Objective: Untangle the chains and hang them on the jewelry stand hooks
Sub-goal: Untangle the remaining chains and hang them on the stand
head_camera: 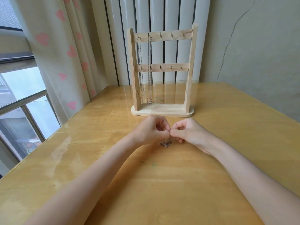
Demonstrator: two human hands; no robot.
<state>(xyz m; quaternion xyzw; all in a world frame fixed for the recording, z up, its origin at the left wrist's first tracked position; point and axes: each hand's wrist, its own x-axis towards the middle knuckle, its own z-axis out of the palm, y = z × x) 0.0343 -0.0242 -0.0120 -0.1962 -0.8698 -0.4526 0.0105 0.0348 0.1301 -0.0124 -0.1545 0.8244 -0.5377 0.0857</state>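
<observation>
A wooden jewelry stand (162, 111) with two rows of small hooks stands at the back of the table. Two silver chains hang from its top-left hooks: one plain chain (140, 69) and one with a bow pendant (149, 69). In front of the stand, my left hand (151, 129) and my right hand (186, 131) meet fingertip to fingertip, both pinching a fine chain. A small tangled bunch of that chain (165, 144) with a pendant dangles below the fingers onto the table.
The yellow wooden table (162, 184) has a glossy top. A window and a heart-patterned curtain (65, 54) are on the left. A white radiator (159, 13) stands behind the stand, a cracked wall to the right.
</observation>
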